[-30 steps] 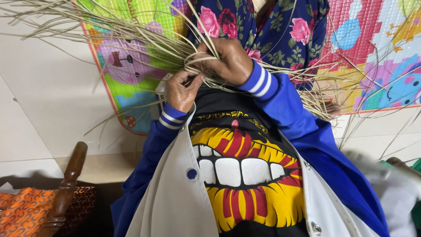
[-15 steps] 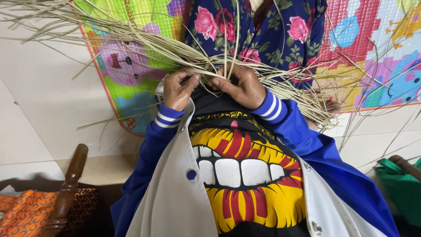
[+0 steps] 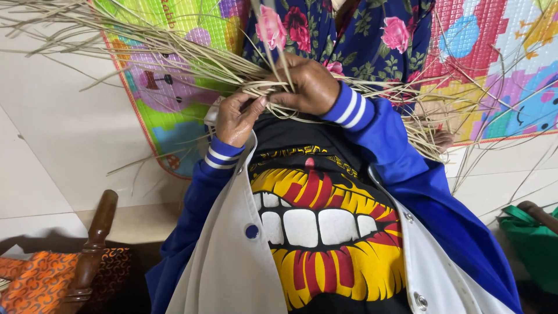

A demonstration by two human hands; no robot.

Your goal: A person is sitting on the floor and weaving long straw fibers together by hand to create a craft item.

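A bundle of long pale dried straw strips [image 3: 174, 55] fans out across my lap, over a blue skirt with pink flowers [image 3: 360, 29]. My left hand [image 3: 235, 119] pinches a few strips between thumb and fingers at the bundle's gathered middle. Just right of it and touching it, my right hand [image 3: 308, 84] curls over the same strips and presses them down, with one strip standing up between its fingers. Both sleeves are blue with white-striped cuffs.
A bright patchwork play mat [image 3: 494, 64] lies on the pale tiled floor [image 3: 58, 134]. A turned wooden chair post [image 3: 93, 244] and orange patterned cushion [image 3: 35, 279] are at lower left. A green bag [image 3: 535, 244] sits at lower right. Loose strips trail right.
My right hand has shifted left and down over the strips, closer to my left hand. The straw fan has swung slightly.
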